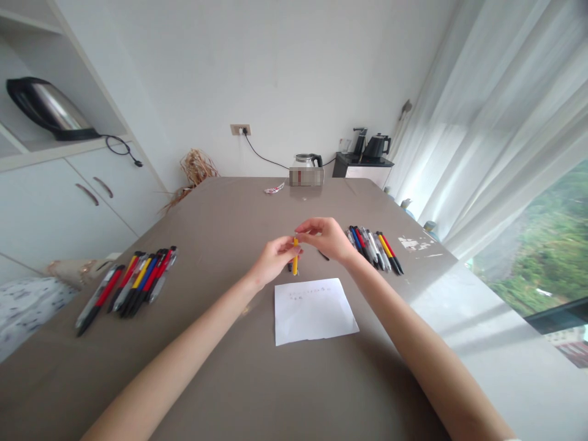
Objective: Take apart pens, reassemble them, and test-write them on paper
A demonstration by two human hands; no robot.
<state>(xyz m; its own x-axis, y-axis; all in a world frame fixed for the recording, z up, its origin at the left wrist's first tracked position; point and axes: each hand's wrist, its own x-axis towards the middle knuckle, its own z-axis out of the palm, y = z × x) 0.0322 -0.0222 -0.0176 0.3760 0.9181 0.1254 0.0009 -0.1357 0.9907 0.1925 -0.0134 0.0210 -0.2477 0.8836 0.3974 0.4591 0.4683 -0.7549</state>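
Observation:
My left hand pinches a yellow pen and holds it nearly upright above the brown table. My right hand is closed over the pen's top end, fingers curled together. What the right fingers grip there is partly hidden. Just below the hands lies a white sheet of paper with faint writing near its top edge.
Several red, blue, yellow and black pens lie in a row at the left. Another row of pens lies right of my right hand. A glass kettle stands at the far edge. Curtains and a window fill the right side.

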